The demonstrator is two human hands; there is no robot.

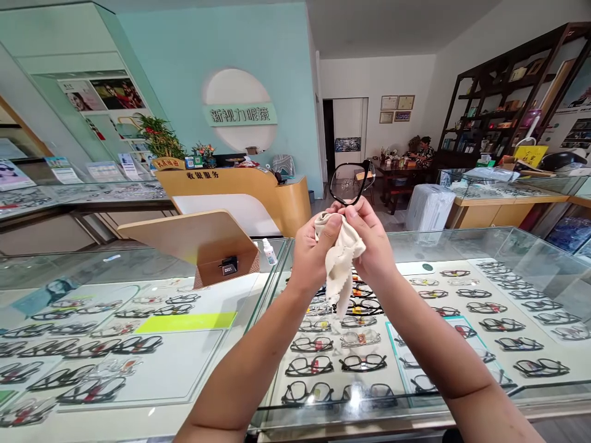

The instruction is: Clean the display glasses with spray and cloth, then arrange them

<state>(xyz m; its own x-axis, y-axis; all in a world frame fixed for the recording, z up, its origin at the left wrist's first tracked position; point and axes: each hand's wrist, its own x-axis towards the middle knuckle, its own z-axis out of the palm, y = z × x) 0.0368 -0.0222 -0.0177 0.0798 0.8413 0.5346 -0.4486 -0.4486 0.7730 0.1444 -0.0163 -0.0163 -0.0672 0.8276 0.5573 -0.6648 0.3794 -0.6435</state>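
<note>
Out in front of me, above the glass counter, both hands meet around a pair of black-framed eyeglasses (347, 184). One large lens of the glasses points upward; the other end is hidden by fingers and cloth. My left hand (310, 252) is closed on a cream cleaning cloth (339, 271), its thumb pressing the bunched fabric, and the zigzag edge hangs below. With thumb and fingers, my right hand (373, 243) pinches the lower rim of the glasses, touching the cloth too. A small white spray bottle (269, 252) stands on the counter left of my hands.
Beneath me a glass display case (462, 246) holds rows of spectacles (363, 363). A tilted wooden board (194, 240) stands on the left counter. Farther back are a curved wooden cashier desk (290, 200), a wrapped white box (429, 206) and a seated person (423, 151) at a table.
</note>
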